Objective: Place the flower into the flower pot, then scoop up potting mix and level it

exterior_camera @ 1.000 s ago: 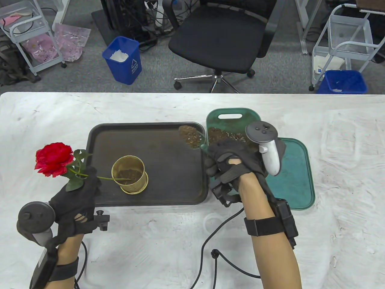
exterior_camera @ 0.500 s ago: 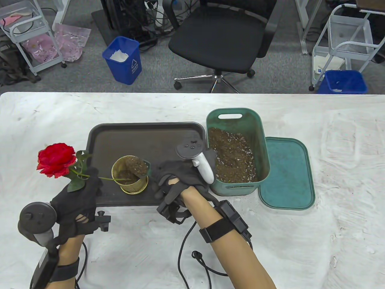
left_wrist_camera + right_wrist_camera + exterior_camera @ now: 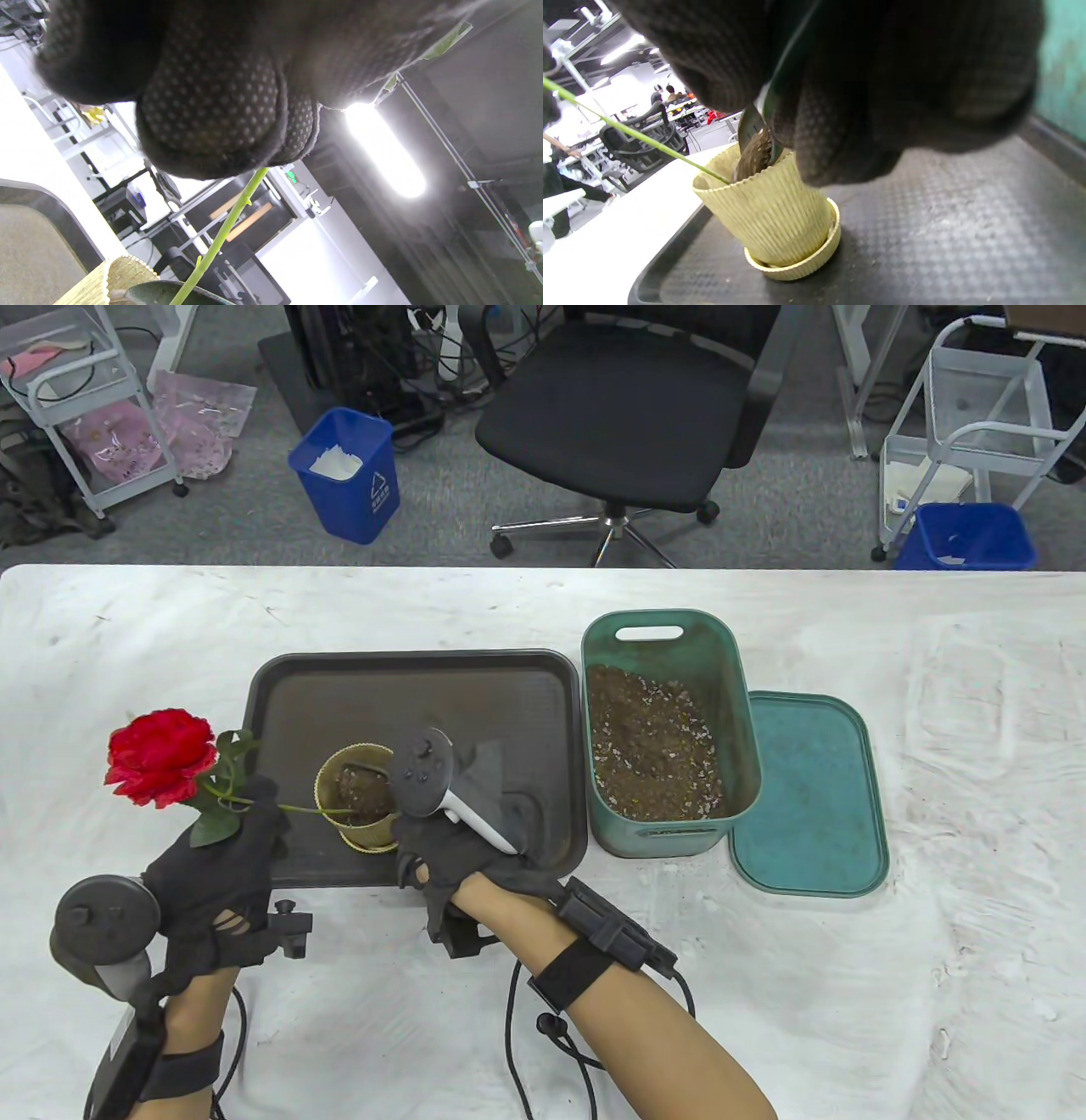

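Observation:
A red flower (image 3: 159,757) leans left of the ribbed yellow pot (image 3: 366,838), its green stem (image 3: 301,809) running into the pot. My left hand (image 3: 246,819) grips the stem beside the leaves; the left wrist view shows the stem (image 3: 229,220) dropping from my fingers (image 3: 212,106) toward the pot (image 3: 106,275). My right hand (image 3: 428,848) holds a dark green scoop (image 3: 753,123) tipped into the pot (image 3: 768,216), with potting mix (image 3: 755,156) sliding off it. A mound of mix (image 3: 361,789) shows inside the pot. My tracker hides the scoop in the table view.
The pot stands on a black tray (image 3: 382,687). Right of it is a green bin (image 3: 747,712) holding potting mix (image 3: 653,738), with its lid (image 3: 810,797) lying beside it. A cable (image 3: 513,1027) trails near the front edge. An office chair (image 3: 628,415) stands beyond the table.
My right hand carried the loaded scoop left from the green bin to the pot and tipped it in. The left hand and flower have stayed put.

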Demonstrator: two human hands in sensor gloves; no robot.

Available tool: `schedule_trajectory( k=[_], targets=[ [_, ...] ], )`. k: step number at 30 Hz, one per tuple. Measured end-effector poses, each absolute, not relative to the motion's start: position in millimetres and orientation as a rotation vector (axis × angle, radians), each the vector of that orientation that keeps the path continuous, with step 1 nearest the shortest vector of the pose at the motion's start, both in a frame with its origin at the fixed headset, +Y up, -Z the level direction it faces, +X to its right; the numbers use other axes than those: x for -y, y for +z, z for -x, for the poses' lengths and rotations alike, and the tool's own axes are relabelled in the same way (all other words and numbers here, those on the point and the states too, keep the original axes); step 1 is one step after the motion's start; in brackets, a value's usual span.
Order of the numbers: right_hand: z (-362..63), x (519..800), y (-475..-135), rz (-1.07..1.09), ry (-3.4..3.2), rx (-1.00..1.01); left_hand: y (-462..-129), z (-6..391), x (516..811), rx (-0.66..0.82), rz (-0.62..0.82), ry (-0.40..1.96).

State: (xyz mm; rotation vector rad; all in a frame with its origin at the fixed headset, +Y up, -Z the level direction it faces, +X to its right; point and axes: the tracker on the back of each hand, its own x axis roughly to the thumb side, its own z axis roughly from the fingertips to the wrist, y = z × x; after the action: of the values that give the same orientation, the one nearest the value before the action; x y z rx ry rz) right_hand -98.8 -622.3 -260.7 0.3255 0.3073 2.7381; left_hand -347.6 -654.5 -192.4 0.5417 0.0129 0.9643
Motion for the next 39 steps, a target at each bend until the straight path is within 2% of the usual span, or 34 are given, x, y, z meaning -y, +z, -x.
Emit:
schedule_trajectory(
  k=[6, 11, 19, 25, 28, 30, 36, 39],
  targets=[
    [107, 615, -250, -0.423, 2.885, -0.130, -192, 348, 654, -0.015, -0.542, 0.965],
    [89, 597, -250, -0.386, 2.834, -0.087, -192, 348, 654, -0.018, -0.543, 0.965],
    [6, 550, -265, -0.127, 2.592, -0.098, -192, 349, 654, -0.018, -0.545, 0.958],
    [-95, 524, -290, 0.284, 2.543, 0.007, -192, 349, 654, -0.019, -0.546, 0.958],
    [-124, 532, -310, 0.452, 2.583, -0.042, -193, 349, 654, -0.019, -0.545, 0.958],
    [-136, 550, -328, 0.528, 2.642, -0.156, -193, 349, 654, -0.019, -0.546, 0.958],
    [-140, 608, -367, 0.643, 2.691, -0.497, -192, 349, 654, -0.022, -0.550, 0.950],
    [-139, 624, -381, 0.676, 2.691, -0.546, -193, 352, 654, -0.034, -0.551, 0.950]
  ],
)
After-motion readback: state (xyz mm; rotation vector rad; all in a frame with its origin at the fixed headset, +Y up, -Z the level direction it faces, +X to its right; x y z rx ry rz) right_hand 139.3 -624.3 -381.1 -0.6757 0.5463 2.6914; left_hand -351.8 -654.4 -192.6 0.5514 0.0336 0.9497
